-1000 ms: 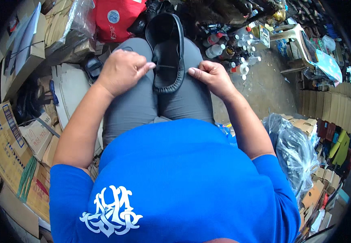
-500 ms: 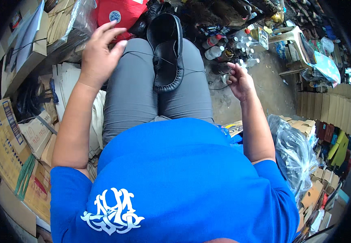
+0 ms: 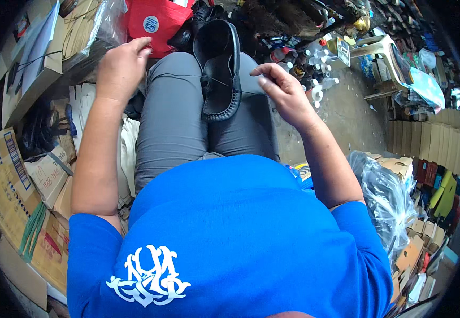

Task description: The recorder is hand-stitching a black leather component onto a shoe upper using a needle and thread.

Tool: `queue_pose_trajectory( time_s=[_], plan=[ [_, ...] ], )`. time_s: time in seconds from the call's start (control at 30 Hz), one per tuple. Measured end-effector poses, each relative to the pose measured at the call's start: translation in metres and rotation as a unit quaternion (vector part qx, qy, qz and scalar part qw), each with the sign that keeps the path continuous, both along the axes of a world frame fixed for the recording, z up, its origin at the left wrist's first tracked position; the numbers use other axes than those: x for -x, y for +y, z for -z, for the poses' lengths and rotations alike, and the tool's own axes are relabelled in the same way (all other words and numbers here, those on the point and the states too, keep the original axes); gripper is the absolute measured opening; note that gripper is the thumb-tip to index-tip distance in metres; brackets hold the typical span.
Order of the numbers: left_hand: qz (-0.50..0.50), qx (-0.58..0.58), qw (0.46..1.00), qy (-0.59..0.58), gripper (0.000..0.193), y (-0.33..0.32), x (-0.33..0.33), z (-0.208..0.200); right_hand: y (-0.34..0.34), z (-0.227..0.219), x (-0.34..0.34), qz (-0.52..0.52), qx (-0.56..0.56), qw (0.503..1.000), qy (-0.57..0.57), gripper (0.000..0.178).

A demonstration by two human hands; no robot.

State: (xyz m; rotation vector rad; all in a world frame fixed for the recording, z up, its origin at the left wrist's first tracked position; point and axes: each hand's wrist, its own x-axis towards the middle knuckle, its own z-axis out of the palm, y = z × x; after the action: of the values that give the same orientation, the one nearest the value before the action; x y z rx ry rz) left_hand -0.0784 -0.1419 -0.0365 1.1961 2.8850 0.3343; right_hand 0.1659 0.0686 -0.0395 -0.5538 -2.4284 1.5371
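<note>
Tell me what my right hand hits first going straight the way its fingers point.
Probably the near side of the black moccasin-style shoe, left of the right hand; depth is unclear, so it might brush the grey-trousered right leg underneath first.

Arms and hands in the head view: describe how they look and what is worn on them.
The left hand and right hand show no gloves. The forearms are uncovered, with no watch or bracelet visible. The short sleeves belong to a blue shirt bearing a white, curling emblem.
</note>
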Motion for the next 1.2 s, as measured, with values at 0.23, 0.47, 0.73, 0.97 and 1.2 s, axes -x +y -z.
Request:
queue_pose_trajectory(
  time_s=[0.23, 0.47, 0.73, 0.97, 1.2],
  plan=[
    [0.249, -0.299, 0.859, -0.332, 0.06, 0.056, -0.066, 0.02, -0.008, -0.001, 0.03, -0.132, -0.353, 0.925, 0.047, 0.033],
    [0.288, -0.197, 0.902, -0.255, 0.025, 0.057, -0.066, 0.02, 0.008, 0.016, 0.011, -0.064, -0.328, 0.941, 0.054, 0.024],
    [0.331, -0.209, 0.893, -0.224, 0.014, 0.042, -0.069, 0.022, 0.016, 0.031, 0.013, -0.071, -0.239, 0.967, 0.057, 0.013],
    [0.273, -0.199, 0.9, -0.276, 0.013, 0.04, -0.076, 0.016, 0.005, 0.007, 0.012, -0.066, -0.169, 0.983, 0.012, 0.017],
    [0.309, -0.229, 0.879, -0.283, 0.017, 0.05, -0.073, 0.023, -0.005, 0.005, 0.021, -0.128, -0.183, 0.975, 0.021, 0.028]
  ],
)
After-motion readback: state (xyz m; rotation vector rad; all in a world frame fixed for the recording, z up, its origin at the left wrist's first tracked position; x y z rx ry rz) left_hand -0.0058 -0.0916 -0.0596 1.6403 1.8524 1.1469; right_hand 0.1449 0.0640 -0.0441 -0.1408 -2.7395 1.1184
